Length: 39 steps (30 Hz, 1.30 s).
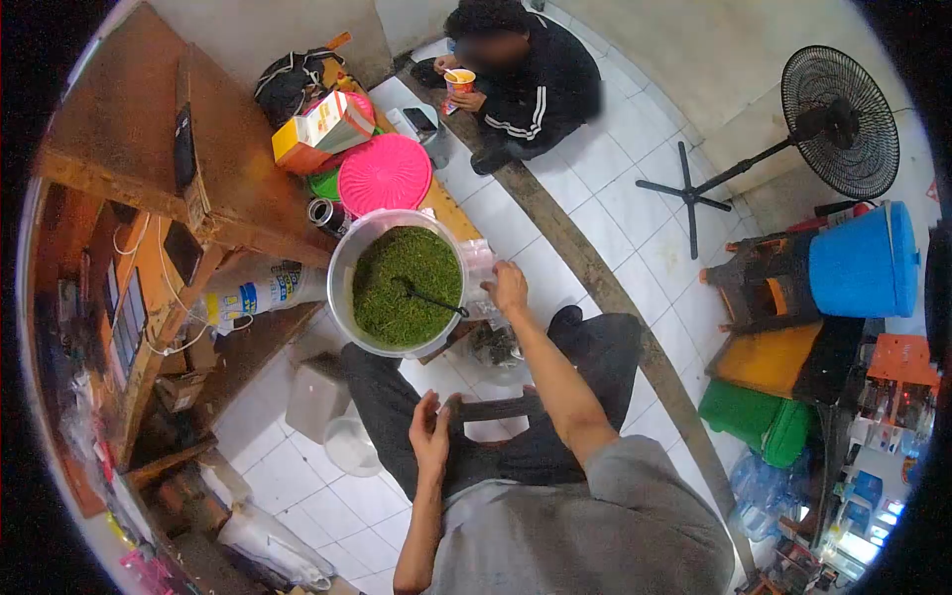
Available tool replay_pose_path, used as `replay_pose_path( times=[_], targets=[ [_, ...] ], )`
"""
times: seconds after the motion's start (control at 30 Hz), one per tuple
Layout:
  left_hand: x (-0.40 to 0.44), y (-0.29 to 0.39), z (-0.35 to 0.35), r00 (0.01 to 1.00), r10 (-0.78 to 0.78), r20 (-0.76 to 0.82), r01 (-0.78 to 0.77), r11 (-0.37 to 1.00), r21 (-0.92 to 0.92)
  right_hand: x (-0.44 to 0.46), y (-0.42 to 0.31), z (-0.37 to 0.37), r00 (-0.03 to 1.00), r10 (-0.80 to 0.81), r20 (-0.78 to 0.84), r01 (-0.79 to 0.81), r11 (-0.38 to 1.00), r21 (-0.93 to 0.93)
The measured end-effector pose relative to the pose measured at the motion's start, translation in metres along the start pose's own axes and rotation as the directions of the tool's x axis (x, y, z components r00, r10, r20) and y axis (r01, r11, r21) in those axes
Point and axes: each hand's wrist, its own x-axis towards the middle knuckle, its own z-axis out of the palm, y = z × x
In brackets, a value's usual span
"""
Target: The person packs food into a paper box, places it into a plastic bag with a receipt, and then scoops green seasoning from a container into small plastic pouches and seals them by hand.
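Note:
My right hand (508, 288) reaches out to the right side of a large pot (342, 322). Its fingers are closed on some clear plastic (480, 260), whose exact kind I cannot make out. Chopped green leaves (397, 258) fill much of the pot, and a dark long-handled spoon (433, 297) lies on them, its handle toward the rim by my right hand. Above my lap, my left hand (430, 433) holds nothing, its fingers slightly curled and apart.
A pink lid (385, 174) and a carton (322, 129) sit behind the pot. Wooden shelving (149, 198) stands at left. Another person (540, 84) sits ahead holding a cup (458, 81). A standing fan (838, 124) and a blue bucket (861, 263) are at right.

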Motion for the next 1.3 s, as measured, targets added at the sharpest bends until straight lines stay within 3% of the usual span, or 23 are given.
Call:
replay_pose_path(
  times=[0.17, 0.3, 0.37, 0.4, 0.43, 0.47, 0.5, 0.57, 0.63, 0.7, 0.77, 0.8, 0.83, 0.9, 0.93, 0.97, 1.07, 1.13, 1.3],
  targets=[
    [0.000, 0.007, -0.005, 1.000, -0.002, 0.004, 0.001, 1.000, 0.025, 0.008, 0.016, 0.020, 0.990, -0.038, 0.139, 0.054, 0.992, -0.118],
    [0.006, 0.028, 0.012, 0.998, 0.008, 0.063, -0.003, 0.997, -0.081, 0.012, 0.012, -0.015, 0.983, -0.126, 0.129, 0.144, 0.980, -0.138],
    [0.014, 0.051, 0.021, 0.972, -0.042, 0.230, 0.037, 0.999, 0.026, 0.015, 0.006, -0.042, 0.992, -0.123, -0.003, 0.123, 0.987, 0.107],
    [0.019, 0.070, 0.030, 0.972, 0.020, 0.235, -0.032, 0.998, 0.049, 0.013, -0.005, -0.067, 0.990, -0.139, 0.009, 0.138, 0.985, 0.102],
    [0.029, 0.077, 0.038, 0.963, 0.074, 0.259, -0.074, 0.997, -0.010, 0.007, -0.024, -0.102, 0.983, -0.038, 0.177, -0.034, 0.922, 0.385],
    [0.039, 0.084, 0.047, 0.952, 0.130, 0.278, -0.115, 0.991, -0.070, -0.001, -0.043, -0.130, 0.930, 0.015, 0.366, -0.246, 0.767, 0.593],
    [0.048, 0.100, 0.059, 0.956, 0.148, 0.254, -0.112, 0.982, -0.149, -0.010, -0.058, -0.149, 0.926, 0.001, 0.377, -0.238, 0.777, 0.583],
    [0.065, 0.130, 0.075, 0.961, 0.170, 0.217, -0.115, 0.963, -0.244, -0.026, -0.083, -0.181, 0.852, -0.102, 0.514, -0.348, 0.623, 0.701],
    [0.077, 0.150, 0.077, 0.917, 0.084, 0.389, -0.006, 0.980, -0.198, -0.037, -0.106, -0.201, 0.828, -0.122, 0.547, -0.370, 0.614, 0.697],
    [0.082, 0.159, 0.072, 0.894, 0.099, 0.438, -0.005, 0.978, -0.210, -0.039, -0.121, -0.211, 0.803, -0.145, 0.579, -0.393, 0.601, 0.696],
    [0.080, 0.161, 0.064, 0.870, 0.107, 0.481, -0.003, 0.977, -0.212, -0.042, -0.140, -0.218, 0.798, -0.120, 0.590, -0.373, 0.671, 0.640],
    [0.080, 0.161, 0.059, 0.884, 0.112, 0.455, 0.007, 0.968, -0.252, -0.048, -0.154, -0.218, 0.902, -0.051, 0.428, -0.274, 0.698, 0.661],
    [0.079, 0.164, 0.053, 0.898, 0.118, 0.425, 0.012, 0.956, -0.292, -0.051, -0.163, -0.218, 0.896, -0.072, 0.438, -0.268, 0.698, 0.664],
    [0.073, 0.170, 0.040, 0.934, 0.115, 0.337, -0.008, 0.953, -0.303, -0.061, -0.178, -0.218, 0.994, -0.104, -0.035, 0.105, 0.813, 0.572],
    [0.069, 0.173, 0.035, 0.957, 0.105, 0.271, -0.017, 0.951, -0.308, -0.067, -0.186, -0.220, 0.986, -0.164, -0.011, 0.145, 0.836, 0.530],
    [0.064, 0.171, 0.025, 0.966, 0.107, 0.237, -0.028, 0.949, -0.314, -0.083, -0.208, -0.222, 0.918, -0.369, 0.145, 0.234, 0.799, 0.554],
    [0.060, 0.167, 0.024, 0.949, 0.292, 0.121, -0.227, 0.896, -0.382, -0.096, -0.241, -0.217, 0.883, -0.416, 0.218, 0.287, 0.845, 0.452],
    [0.055, 0.170, 0.021, 0.952, 0.284, 0.111, -0.231, 0.911, -0.342, -0.097, -0.237, -0.203, 0.890, -0.356, 0.286, 0.146, 0.814, 0.562],
    [0.045, 0.180, 0.007, 0.957, 0.276, 0.086, -0.257, 0.948, -0.186, -0.100, -0.253, -0.208, 0.839, -0.471, 0.275, 0.268, 0.795, 0.544]
  ],
)
